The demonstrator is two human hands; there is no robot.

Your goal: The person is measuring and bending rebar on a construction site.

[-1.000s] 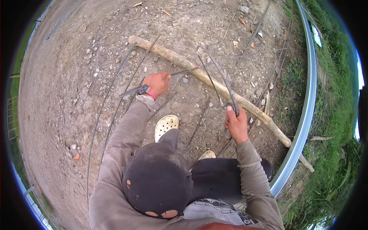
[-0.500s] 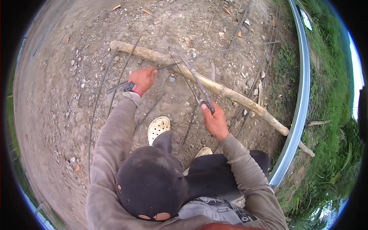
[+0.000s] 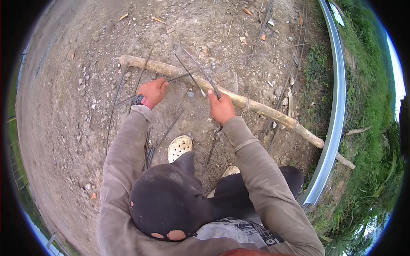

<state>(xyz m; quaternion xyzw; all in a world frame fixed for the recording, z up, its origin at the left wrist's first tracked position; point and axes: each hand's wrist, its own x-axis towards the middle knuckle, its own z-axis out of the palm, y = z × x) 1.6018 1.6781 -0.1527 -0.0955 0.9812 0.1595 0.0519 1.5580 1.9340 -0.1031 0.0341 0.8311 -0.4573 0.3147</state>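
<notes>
My right hand is closed round the handle of a hacksaw, whose thin blade and curved frame reach forward and left over a pole. The blade crosses a thin dark metal rod, close to where the rod lies over the pole. My left hand, with a watch on its wrist, grips this rod left of the blade. The light-brown wooden pole lies on the ground in front of me, slanting from far left to near right. Whether the blade has cut into the rod is too small to see.
More thin rods lie on the stony dirt at left, between my arms and at far right. A grey metal rail curves along the right, with the pole's end beneath it. Grass grows beyond. My pale clog is near the rods.
My right hand and the hacksaw have moved forward and to the left across the rod. My left hand keeps its grip and has shifted only slightly left.
</notes>
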